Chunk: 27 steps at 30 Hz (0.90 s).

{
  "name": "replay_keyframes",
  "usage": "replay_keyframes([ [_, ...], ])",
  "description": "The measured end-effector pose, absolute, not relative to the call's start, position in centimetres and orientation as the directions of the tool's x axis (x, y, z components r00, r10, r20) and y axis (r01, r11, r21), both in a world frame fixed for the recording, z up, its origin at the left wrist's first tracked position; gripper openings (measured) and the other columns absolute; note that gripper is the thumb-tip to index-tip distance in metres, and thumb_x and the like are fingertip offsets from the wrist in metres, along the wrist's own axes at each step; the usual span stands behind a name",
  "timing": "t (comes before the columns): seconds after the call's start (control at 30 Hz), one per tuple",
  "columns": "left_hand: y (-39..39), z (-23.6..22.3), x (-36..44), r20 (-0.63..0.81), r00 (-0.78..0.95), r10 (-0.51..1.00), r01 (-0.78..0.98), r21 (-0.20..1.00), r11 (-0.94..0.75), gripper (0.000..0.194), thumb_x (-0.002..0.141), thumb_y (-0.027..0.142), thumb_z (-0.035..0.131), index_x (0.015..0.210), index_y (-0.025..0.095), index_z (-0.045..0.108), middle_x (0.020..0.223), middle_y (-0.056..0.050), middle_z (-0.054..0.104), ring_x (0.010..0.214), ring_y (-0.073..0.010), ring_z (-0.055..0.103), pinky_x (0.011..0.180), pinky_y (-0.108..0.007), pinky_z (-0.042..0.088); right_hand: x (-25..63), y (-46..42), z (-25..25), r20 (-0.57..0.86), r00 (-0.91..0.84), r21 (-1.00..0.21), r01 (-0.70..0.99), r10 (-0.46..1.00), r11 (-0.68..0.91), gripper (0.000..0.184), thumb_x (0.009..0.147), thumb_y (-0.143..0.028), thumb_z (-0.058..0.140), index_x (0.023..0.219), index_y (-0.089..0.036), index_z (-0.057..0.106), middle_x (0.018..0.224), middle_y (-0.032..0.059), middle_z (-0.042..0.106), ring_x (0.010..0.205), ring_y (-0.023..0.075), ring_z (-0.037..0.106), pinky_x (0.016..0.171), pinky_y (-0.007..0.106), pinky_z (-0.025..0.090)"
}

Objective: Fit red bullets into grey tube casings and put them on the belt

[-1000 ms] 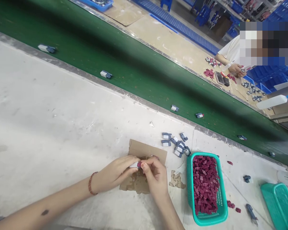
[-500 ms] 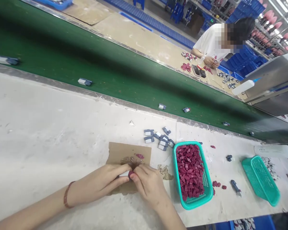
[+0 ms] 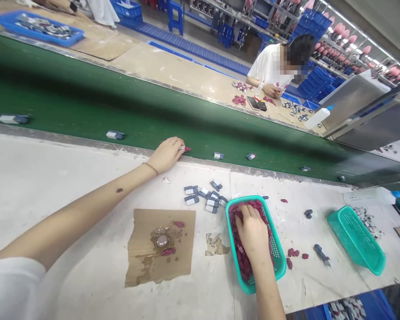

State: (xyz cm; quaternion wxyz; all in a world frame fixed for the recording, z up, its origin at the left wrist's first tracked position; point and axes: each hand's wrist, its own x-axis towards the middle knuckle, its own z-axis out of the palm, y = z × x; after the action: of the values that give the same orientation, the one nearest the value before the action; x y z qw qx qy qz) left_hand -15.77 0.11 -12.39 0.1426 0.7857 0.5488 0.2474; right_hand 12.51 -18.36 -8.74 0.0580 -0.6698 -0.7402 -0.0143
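My left hand (image 3: 168, 154) reaches to the near edge of the green conveyor belt (image 3: 70, 102). Its fingers are closed on a small white plastic part with a red tip (image 3: 186, 149), most of it covered by the hand. Inside the teal basket (image 3: 280, 269), my right hand (image 3: 253, 229) rests on a heap of small dark red plastic pieces (image 3: 243, 262); its fingers look apart, though their tips are partly hidden. Left of the basket lies a cardboard piece (image 3: 140, 222) with a wet patch, a small round dish (image 3: 162, 241) and two red pieces, one of them (image 3: 168, 251) near the dish.
Several grey-and-white parts (image 3: 211, 203) lie behind the basket, and others (image 3: 115, 134) ride on the belt. To the right are a second teal basket (image 3: 356, 240), a white bottle (image 3: 370, 195) and loose red pieces (image 3: 305, 256). A co-worker (image 3: 270, 66) sits across the belt.
My hands have parted from over the cardboard. The left went forward to the belt with the white-and-red part; the right went into the basket. The dish is now uncovered, and the view has shifted.
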Motion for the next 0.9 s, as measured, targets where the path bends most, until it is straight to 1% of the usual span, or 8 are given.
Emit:
replay_keyframes([
  [0.1, 1.2, -12.7, -12.3, 0.274, 0.3, 0.914, 0.796, 0.456, -0.398, 0.033, 0.087, 0.02, 0.046, 0.117, 0.01, 0.055, 0.138, -0.023, 0.047, 0.137, -0.0383, 0.027, 0.112, -0.056, 0.018, 12.2, -18.5, -8.9, 0.094, -0.053, -0.097, 0.993, 0.994, 0.062, 0.012, 0.084, -0.01, 0.051, 0.083, -0.019, 0.059, 0.082, 0.0094, 0.065, 0.079, 0.0271, 0.06, 0.066, 0.035, 0.045],
  [0.2, 1.5, -12.8, -8.4, 0.287, 0.405, 0.868, 0.746, 0.445, -0.495, 0.041, 0.087, 0.022, 0.05, 0.126, 0.009, 0.053, 0.146, -0.021, 0.04, 0.142, -0.0381, 0.019, 0.113, -0.057, 0.012, 12.2, -18.6, -8.7, 0.054, 0.05, -0.246, 0.969, 0.997, -0.035, 0.012, 0.084, -0.012, 0.051, 0.084, -0.019, 0.061, 0.081, 0.0089, 0.066, 0.08, 0.0267, 0.061, 0.067, 0.035, 0.046],
  [0.37, 2.2, -12.9, -3.0, 0.228, 0.525, 0.82, 0.632, 0.541, -0.555, 0.038, 0.087, 0.019, 0.051, 0.124, 0.013, 0.056, 0.125, -0.017, 0.059, 0.121, -0.033, 0.049, 0.104, -0.049, 0.034, 12.7, -18.7, -7.7, -0.008, 0.107, -0.633, 0.769, 0.994, -0.088, 0.022, 0.085, -0.02, 0.049, 0.096, -0.017, 0.068, 0.093, 0.0106, 0.066, 0.083, 0.0248, 0.061, 0.075, 0.037, 0.048],
  [0.5, 2.2, -12.9, -1.3, 0.197, 0.467, 0.862, 0.563, 0.686, -0.462, 0.035, 0.085, 0.009, 0.048, 0.118, 0.01, 0.059, 0.114, -0.018, 0.061, 0.115, -0.032, 0.053, 0.103, -0.048, 0.036, 13.2, -19.3, -6.8, -0.147, 0.162, -0.921, 0.338, 0.976, -0.195, 0.02, 0.081, -0.033, 0.06, 0.087, -0.02, 0.074, 0.09, 0.007, 0.069, 0.078, 0.0205, 0.062, 0.071, 0.032, 0.05],
  [0.6, 1.3, -12.7, -2.0, 0.158, 0.382, 0.91, 0.468, 0.817, -0.338, 0.037, 0.084, 0.008, 0.049, 0.12, 0.01, 0.055, 0.115, -0.017, 0.058, 0.113, -0.0301, 0.055, 0.102, -0.047, 0.039, 12.8, -20.0, -6.5, -0.294, 0.21, -0.955, -0.039, 0.932, -0.293, 0.019, 0.072, -0.036, 0.072, 0.084, -0.021, 0.076, 0.075, 0.003, 0.069, 0.067, 0.0163, 0.061, 0.065, 0.028, 0.05],
  [0.7, -0.5, -12.2, -4.5, 0.063, 0.314, 0.947, 0.315, 0.934, -0.167, 0.038, 0.087, 0.015, 0.05, 0.125, 0.012, 0.047, 0.107, -0.013, 0.059, 0.094, -0.0243, 0.065, 0.088, -0.043, 0.05, 11.5, -20.6, -6.5, -0.374, 0.161, -0.906, -0.272, 0.913, -0.323, 0.023, 0.064, -0.035, 0.08, 0.081, -0.02, 0.076, 0.068, 0.0013, 0.067, 0.06, 0.0134, 0.058, 0.058, 0.026, 0.05],
  [0.77, -2.5, -11.6, -6.9, -0.013, 0.312, 0.95, 0.189, 0.981, -0.049, 0.033, 0.089, 0.024, 0.051, 0.12, 0.014, 0.048, 0.098, -0.009, 0.061, 0.081, -0.0203, 0.068, 0.076, -0.037, 0.055, 10.2, -20.7, -6.5, -0.384, 0.107, -0.887, -0.317, 0.917, -0.334, 0.023, 0.064, -0.035, 0.081, 0.081, -0.02, 0.076, 0.067, 0.0011, 0.067, 0.059, 0.0127, 0.058, 0.057, 0.024, 0.05],
  [0.9, -7.7, -9.9, -12.7, -0.143, 0.34, 0.929, 0.012, 0.989, 0.147, 0.033, 0.083, 0.046, 0.061, 0.091, 0.015, 0.056, 0.079, -0.006, 0.064, 0.07, -0.0193, 0.069, 0.064, -0.031, 0.055, 7.7, -20.5, -7.0, -0.377, 0.058, -0.895, -0.278, 0.924, -0.348, 0.023, 0.065, -0.036, 0.081, 0.078, -0.019, 0.073, 0.064, 0.0, 0.065, 0.057, 0.0119, 0.058, 0.055, 0.023, 0.05],
])
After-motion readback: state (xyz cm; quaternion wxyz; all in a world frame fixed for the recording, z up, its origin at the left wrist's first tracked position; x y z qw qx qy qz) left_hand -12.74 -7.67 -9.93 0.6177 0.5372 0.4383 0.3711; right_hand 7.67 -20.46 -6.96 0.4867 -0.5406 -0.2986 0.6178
